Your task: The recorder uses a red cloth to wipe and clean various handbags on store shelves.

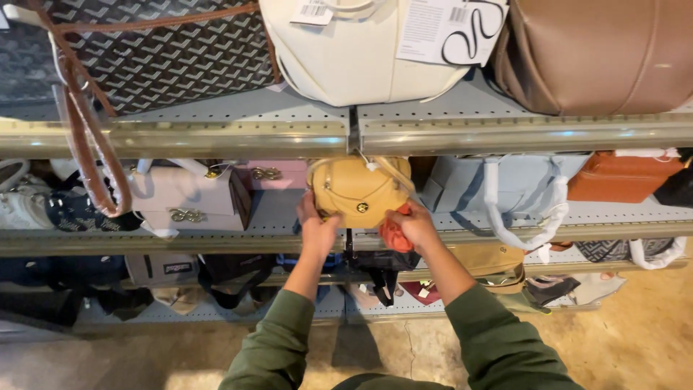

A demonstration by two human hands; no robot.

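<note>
Holding a small mustard-yellow handbag (359,189) at the front edge of the middle shelf (505,225), centre of the frame.

Left hand (316,230) grips the bag's lower left corner; right hand (414,225) clasps its lower right corner and an orange-red soft piece (394,236). The bag looks smooth, rounded, with a round metal clasp. A pale lilac boxy bag (189,198) stands left with a little free shelf between; a light blue bag (469,184) sits near on the right.
</note>
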